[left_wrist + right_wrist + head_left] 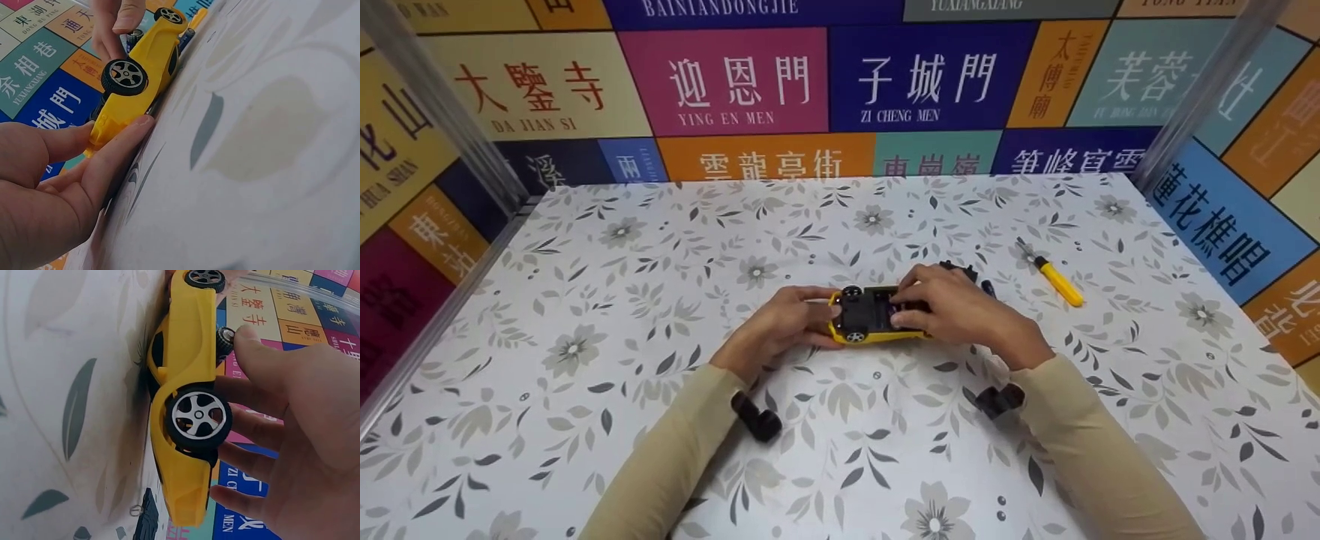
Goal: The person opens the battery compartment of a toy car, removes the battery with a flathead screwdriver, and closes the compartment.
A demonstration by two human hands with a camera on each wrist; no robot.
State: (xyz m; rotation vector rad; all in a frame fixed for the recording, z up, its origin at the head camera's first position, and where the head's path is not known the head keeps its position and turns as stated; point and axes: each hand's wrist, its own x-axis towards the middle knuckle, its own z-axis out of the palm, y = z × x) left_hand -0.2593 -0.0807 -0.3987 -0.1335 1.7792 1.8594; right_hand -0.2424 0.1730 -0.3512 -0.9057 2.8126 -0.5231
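Observation:
A yellow toy car lies upside down on the table, its dark underside and wheels facing up. My left hand grips its left end, thumb and fingers on either side of the body. Over the open compartment in the underside is my right hand. Its thumb and fingers pinch a small dark cylinder, which looks like a battery, with one end sticking up out of the car. The hand hides much of the car's right end.
A yellow-handled screwdriver lies to the right on the flower-patterned table. Beyond the right hand are a small black part and a dark cylinder. A panel with coloured labels stands along the back edge.

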